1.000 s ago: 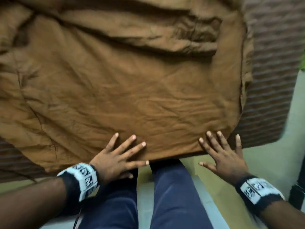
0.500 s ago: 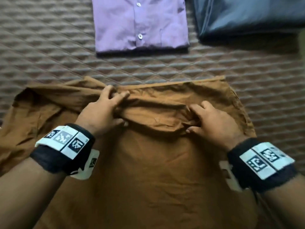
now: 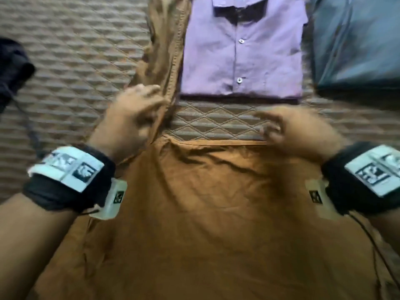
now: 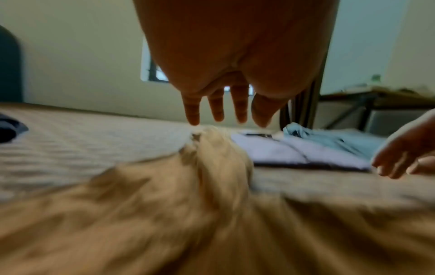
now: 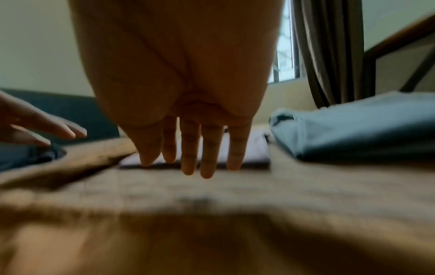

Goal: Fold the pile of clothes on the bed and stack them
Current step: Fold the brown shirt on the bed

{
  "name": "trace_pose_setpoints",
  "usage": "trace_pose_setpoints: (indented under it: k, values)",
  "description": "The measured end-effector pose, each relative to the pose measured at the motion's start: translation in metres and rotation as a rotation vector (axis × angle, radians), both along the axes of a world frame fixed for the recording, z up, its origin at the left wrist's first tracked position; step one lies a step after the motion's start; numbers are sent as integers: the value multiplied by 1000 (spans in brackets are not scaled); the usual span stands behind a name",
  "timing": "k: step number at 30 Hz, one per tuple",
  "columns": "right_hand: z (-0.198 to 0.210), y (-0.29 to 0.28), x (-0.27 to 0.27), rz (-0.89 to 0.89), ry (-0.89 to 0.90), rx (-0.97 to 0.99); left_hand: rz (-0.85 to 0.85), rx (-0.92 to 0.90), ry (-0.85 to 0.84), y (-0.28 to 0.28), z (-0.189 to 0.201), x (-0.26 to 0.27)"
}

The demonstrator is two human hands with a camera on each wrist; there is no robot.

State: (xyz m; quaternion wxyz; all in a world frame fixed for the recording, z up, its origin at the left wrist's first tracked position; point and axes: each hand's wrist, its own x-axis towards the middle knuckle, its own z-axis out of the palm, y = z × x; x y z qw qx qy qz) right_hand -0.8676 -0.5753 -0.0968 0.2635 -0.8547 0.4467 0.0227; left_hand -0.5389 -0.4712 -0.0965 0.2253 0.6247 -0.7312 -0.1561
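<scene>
Underneath everything, a quilted bed [image 3: 75,68] carries a brown garment [image 3: 205,213] nearest, a folded lilac shirt [image 3: 242,57] and teal clothing [image 3: 357,46] beyond. Blurred, the left hand [image 3: 132,118] and right hand [image 3: 296,128] seemingly hover, fingers loose, gripping nothing.

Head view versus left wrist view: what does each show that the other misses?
Only the head view shows the wristbands and the purple shirt's buttons. Only the left wrist view shows the wall, a window and the left hand's fingers straight. Both show the brown garment, purple shirt, blue garment and both hands.
</scene>
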Motion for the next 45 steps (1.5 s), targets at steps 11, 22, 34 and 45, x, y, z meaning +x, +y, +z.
trace_pose_setpoints:
  k: [11, 22, 34, 45]
  values:
    - [-19, -16, -95, -176, 298, 234, -197, 564, -739, -19, -13, 23]
    - [-35, 12, -162, -607, 82, -102, 138, 202, -316, 59, -31, -151]
    - [-74, 294, -253, -421, 458, 99, -187, 462, -415, 140, -88, -264]
    - [-46, 310, -175, -233, 162, -80, -89, 393, -341, 184, -68, -295]
